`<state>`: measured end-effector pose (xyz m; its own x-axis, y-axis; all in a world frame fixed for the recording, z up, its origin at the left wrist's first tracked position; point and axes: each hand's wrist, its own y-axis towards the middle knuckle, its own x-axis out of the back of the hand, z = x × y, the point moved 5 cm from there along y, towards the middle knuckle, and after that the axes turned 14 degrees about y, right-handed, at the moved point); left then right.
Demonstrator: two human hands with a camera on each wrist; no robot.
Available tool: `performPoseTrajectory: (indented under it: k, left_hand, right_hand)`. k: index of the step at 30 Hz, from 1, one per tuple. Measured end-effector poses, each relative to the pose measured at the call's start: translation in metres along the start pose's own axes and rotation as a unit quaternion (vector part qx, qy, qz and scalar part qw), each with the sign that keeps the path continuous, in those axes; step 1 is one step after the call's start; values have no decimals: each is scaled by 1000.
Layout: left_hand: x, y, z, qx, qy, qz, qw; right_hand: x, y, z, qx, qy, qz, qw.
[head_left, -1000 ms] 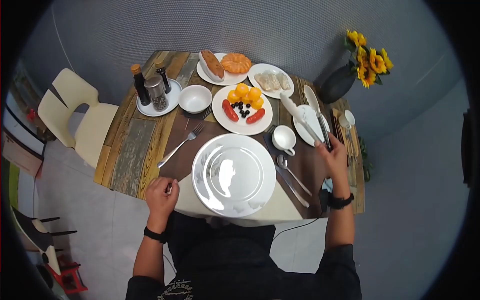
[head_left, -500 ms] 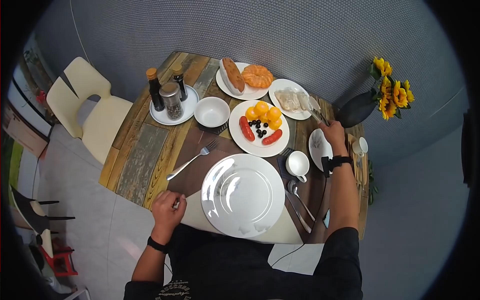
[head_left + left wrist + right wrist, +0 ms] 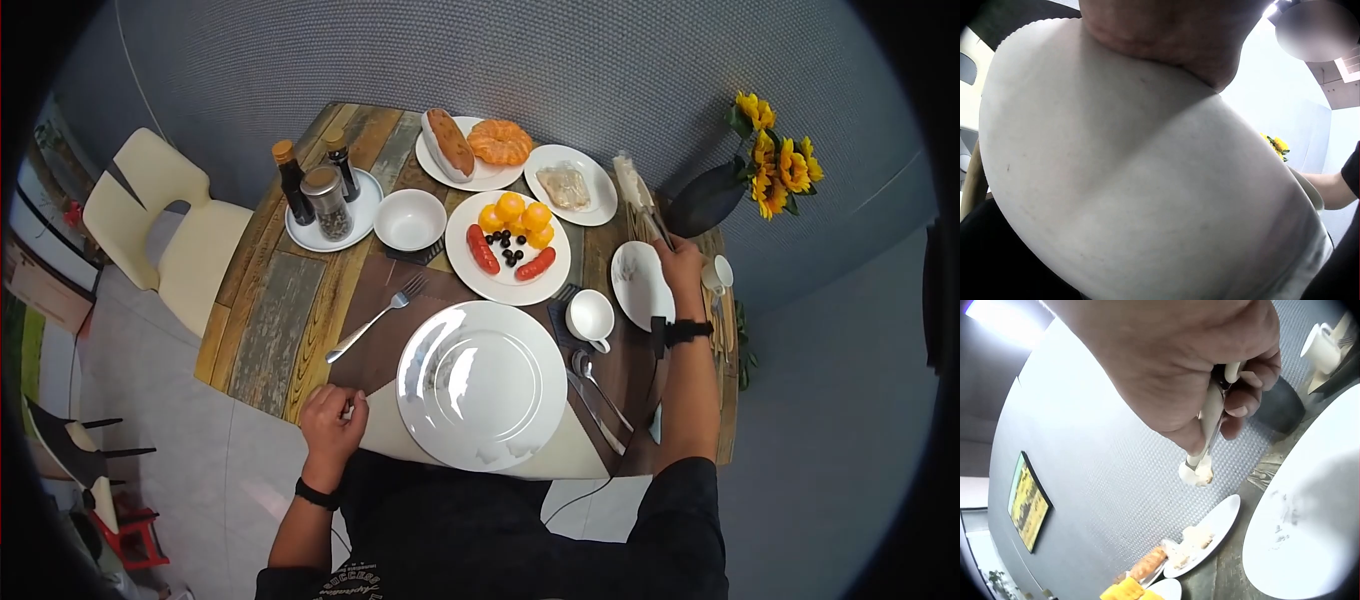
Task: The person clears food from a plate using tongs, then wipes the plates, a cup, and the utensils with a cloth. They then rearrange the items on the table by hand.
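Right hand [image 3: 683, 268] gripped the tongs [image 3: 1212, 422], a pale food piece [image 3: 1202, 474] seemingly pinched at the tips, 1 o'clock from the big plate [image 3: 530, 390]. Left hand [image 3: 335, 418] sat loosely curled, seemingly empty, around 8:30. Imo light, steady squeeze was key.

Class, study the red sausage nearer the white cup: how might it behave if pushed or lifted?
The red sausage would probably roll if pushed sideways, as its body is long and rounded. Its glossy surface may slip in the tongs the right hand holds. It looks plump, so it is likely firm, not floppy.
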<state>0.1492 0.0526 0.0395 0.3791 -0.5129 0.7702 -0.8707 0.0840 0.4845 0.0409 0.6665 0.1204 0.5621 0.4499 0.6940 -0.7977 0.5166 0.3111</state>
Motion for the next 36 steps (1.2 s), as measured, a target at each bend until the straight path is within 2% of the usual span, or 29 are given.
performPoseTrajectory:
  k: [2, 3, 5, 6, 8, 11, 12, 13, 16, 19, 20, 22, 23, 25, 27, 28, 30, 36]
  left_hand:
    - [-1, -2, 0, -2, -4, 2, 1000]
    - [-2, -3, 1, 2, -6, 3, 1000]
    - [-3, -3, 1, 3, -14, 9, 1000]
    - [-2, -3, 1, 1, -13, 7, 1000]
    - [-2, -2, -2, -5, -15, 7, 1000]
    - [-3, -2, -3, 3, -13, 17, 1000]
    - [-4, -3, -2, 3, -8, 20, 1000]
    - [-4, -3, -2, 5, -2, 21, 1000]
    - [-2, -2, -4, 2, -9, 17, 1000]
    - [-1, -1, -4, 5, -6, 21, 1000]
    - [-1, -1, -4, 5, -5, 20, 1000]
    - [-2, -1, -4, 7, -8, 13, 1000]
    - [-2, -1, -4, 7, -7, 13, 1000]
    - [-2, -2, -3, 2, -7, 13, 1000]
    - [-1, -3, -2, 3, -5, 8, 1000]
    - [-1, -2, -2, 2, -8, 6, 1000]
    - [-1, -3, 0, 6, -7, 3, 1000]
    - [-3, -3, 3, 4, -13, 0, 1000]
  right_hand:
    - [21, -19, -27, -10, 127, 5, 992]
    - [36, -32, -40, -15, 123, 1, 992]
    - [59, -64, -68, -77, 158, 33, 984]
    - [71, -84, -66, -83, 153, 29, 984]
    - [89, -121, -65, -181, 134, 52, 973]
    - [94, -149, -71, -164, 103, 65, 979]
    - [95, -156, -51, -173, 76, 62, 980]
    - [98, -159, -54, -175, 76, 60, 980]
    - [96, -153, -46, -130, 112, 42, 984]
    - [103, -138, -6, -104, 85, 24, 991]
    - [95, -130, 8, -59, 94, 37, 993]
    - [67, -111, 27, -19, 53, 55, 997]
    - [47, -95, 10, -2, 89, 88, 992]
    - [15, -75, 38, -13, 136, 116, 984]
    - [-9, -53, 59, -26, 58, 137, 989]
    - [-18, -40, 64, -21, 62, 139, 988]
    - [-40, -20, 63, -47, 27, 148, 987]
    - [-82, 11, 30, -33, 28, 184, 982]
